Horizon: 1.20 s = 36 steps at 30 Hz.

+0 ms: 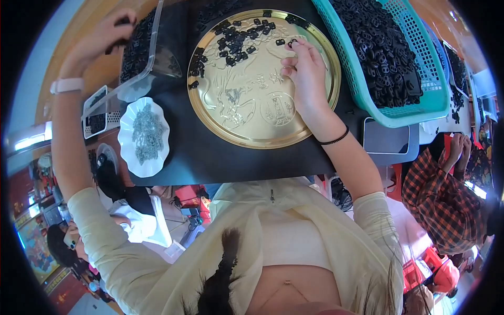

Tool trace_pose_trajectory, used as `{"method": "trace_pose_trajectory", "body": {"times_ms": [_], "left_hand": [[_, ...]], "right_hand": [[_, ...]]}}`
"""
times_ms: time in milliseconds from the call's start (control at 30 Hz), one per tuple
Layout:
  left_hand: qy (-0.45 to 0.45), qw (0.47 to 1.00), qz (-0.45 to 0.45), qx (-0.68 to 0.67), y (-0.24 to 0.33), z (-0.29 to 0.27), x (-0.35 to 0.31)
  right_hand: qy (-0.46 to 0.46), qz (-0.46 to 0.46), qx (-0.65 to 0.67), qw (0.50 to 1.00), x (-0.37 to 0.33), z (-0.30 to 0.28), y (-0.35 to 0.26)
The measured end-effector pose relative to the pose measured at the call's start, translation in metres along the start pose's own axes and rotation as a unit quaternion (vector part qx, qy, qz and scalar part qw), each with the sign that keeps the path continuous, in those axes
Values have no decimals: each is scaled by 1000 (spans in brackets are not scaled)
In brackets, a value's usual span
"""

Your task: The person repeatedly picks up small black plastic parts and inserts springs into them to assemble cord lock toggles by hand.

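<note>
A round gold tray (283,134) with a raised pattern lies on the dark table before me. Small black plastic pieces (239,42) are scattered over its far and left parts. Above the tray's far right side, my right hand (308,71) pinches one small black piece (293,44) between thumb and finger. At the far left, my left hand (105,37) is curled over a clear plastic box (153,50) filled with black pieces. Something black shows between its fingers and looks like one of those pieces, partly hidden by the hand.
A turquoise basket (438,105) heaped with black parts stands right of the tray. A white scalloped dish (126,136) holds small clear or metallic bits. A phone-like flat device (386,137) lies at the right edge. A person in a checked shirt (441,199) sits at the right.
</note>
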<state>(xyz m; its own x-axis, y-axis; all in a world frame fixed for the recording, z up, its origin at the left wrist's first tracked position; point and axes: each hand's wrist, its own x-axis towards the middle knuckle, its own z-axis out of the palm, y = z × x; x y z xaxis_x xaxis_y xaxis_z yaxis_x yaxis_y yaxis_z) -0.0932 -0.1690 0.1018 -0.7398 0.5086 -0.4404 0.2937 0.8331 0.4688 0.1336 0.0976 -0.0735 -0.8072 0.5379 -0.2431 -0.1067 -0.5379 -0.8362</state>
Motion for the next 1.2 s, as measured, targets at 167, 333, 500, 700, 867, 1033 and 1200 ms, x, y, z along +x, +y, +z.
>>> {"method": "trace_pose_trajectory", "body": {"times_ms": [167, 333, 500, 700, 867, 1033, 1200], "left_hand": [[117, 993, -1, -20, 108, 4, -10], [-87, 988, 122, 37, 153, 51, 28], [-179, 966, 87, 167, 145, 129, 89], [-240, 957, 44, 159, 155, 143, 102], [-237, 968, 53, 60, 169, 118, 58], [-148, 969, 167, 108, 154, 111, 68], [49, 920, 321, 219, 134, 139, 35]], "right_hand": [[13, -12, -15, 1000, 2, -5, 1], [8, 5, -3, 1000, 0, -2, 1], [12, 7, 11, 1000, 2, -5, 0], [16, 0, 11, 1000, 3, -7, 1], [9, 3, 29, 1000, 8, -11, -9], [-182, -76, -247, 949, 15, -17, -41], [-352, 81, -389, 847, 0, -16, -27]]}}
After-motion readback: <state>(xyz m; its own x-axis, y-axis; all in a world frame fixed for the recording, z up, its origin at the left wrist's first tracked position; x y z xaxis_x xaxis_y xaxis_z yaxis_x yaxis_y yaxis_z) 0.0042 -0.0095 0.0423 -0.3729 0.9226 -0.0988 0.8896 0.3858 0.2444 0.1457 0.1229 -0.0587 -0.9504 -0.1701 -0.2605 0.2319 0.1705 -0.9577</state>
